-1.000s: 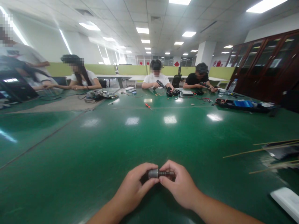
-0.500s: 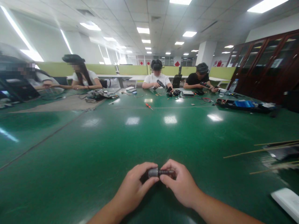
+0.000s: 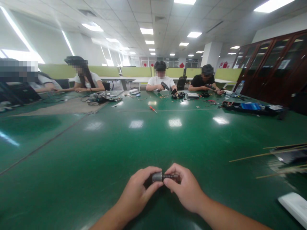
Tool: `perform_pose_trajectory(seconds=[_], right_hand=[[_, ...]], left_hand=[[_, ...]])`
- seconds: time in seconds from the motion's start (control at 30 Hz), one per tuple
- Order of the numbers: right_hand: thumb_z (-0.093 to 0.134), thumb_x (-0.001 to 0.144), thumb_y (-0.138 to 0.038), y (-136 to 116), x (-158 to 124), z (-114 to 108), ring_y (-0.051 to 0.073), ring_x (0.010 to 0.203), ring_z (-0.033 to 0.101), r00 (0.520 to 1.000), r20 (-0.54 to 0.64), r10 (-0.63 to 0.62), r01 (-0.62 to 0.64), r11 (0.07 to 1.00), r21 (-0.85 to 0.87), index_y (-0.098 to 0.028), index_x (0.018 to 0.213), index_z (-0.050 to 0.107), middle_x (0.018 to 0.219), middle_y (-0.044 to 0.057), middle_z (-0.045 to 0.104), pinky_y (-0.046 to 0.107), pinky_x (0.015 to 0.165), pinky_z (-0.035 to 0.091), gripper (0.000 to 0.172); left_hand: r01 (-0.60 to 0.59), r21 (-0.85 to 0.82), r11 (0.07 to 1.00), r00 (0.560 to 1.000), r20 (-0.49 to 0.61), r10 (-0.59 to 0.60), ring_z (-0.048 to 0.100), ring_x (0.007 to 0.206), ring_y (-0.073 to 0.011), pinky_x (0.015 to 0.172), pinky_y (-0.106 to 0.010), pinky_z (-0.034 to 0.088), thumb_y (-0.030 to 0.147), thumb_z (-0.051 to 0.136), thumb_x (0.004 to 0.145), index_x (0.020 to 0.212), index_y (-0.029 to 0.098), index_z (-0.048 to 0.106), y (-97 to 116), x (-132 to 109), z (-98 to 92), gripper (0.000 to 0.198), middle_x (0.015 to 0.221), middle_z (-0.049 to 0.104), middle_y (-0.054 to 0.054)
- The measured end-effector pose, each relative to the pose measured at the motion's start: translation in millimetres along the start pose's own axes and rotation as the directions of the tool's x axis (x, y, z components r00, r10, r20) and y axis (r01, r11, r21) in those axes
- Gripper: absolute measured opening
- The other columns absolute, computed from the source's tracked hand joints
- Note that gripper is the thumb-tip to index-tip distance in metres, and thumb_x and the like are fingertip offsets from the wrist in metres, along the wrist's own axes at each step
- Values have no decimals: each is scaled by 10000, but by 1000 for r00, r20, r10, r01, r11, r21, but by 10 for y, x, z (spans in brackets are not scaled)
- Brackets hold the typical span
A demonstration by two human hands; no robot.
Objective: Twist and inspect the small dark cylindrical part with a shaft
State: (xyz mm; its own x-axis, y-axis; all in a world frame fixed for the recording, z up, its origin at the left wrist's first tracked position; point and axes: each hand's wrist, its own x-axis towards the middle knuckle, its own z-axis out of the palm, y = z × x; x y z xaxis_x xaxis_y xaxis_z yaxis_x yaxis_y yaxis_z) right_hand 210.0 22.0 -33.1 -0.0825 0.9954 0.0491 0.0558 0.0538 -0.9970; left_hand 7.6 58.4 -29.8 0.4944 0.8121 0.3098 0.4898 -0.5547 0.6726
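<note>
A small metal part [image 3: 163, 176] sat between both hands, low in the middle of the view and close to the near edge of the green table [image 3: 100, 150]. Its long axis lay level, running from side to side. The thick grey end pointed left and the thin dark shaft pointed right. The left hand [image 3: 134, 196] was closed on the grey end, thumb below and fingers curled over the top. The right hand [image 3: 185, 191] was pinched on the dark shaft, and its fingers hid the far tip. Whether the part touched the table or was held just above it could not be told.

In front of the hands and to their left the tabletop ran on, broad and bare. To the right, well apart from the hands, lay several thin wooden sticks [image 3: 263, 154], and a white flat object [image 3: 294, 206] lay near the lower right corner. A red screwdriver [image 3: 152, 109] lay far off toward the other side, where other people [image 3: 160, 81] sat working with their own tools.
</note>
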Motion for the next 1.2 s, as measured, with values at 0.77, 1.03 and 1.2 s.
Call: perform_pose_trajectory(seconds=[0.77,1.03,1.2], right_hand=[[649,790,-193,12,-2,-10,128,560,535,999,15,34,-35,998,51,-177,844,603,627,-36,583,238,553,403,72],[650,789,-194,32,-1,-4,126,553,539,999,8,36,-37,998,60,-179,847,601,625,-39,581,239,551,410,77],[646,794,-200,28,2,-8,123,549,534,999,10,32,-33,998,46,-178,851,599,607,-45,565,235,550,410,78]], left_hand=[[-71,47,996,996,-45,73,690,970,-185,856,-284,527,333,678,901,1155,331,646,17,3,-11,256,1080,741,23],[-78,52,996,996,-45,80,692,965,-188,848,-285,533,329,678,899,1155,324,645,15,1,-20,259,1076,742,15],[-84,68,994,995,-49,87,697,955,-194,838,-288,540,344,671,902,1146,310,652,31,10,-17,247,1064,745,2]])
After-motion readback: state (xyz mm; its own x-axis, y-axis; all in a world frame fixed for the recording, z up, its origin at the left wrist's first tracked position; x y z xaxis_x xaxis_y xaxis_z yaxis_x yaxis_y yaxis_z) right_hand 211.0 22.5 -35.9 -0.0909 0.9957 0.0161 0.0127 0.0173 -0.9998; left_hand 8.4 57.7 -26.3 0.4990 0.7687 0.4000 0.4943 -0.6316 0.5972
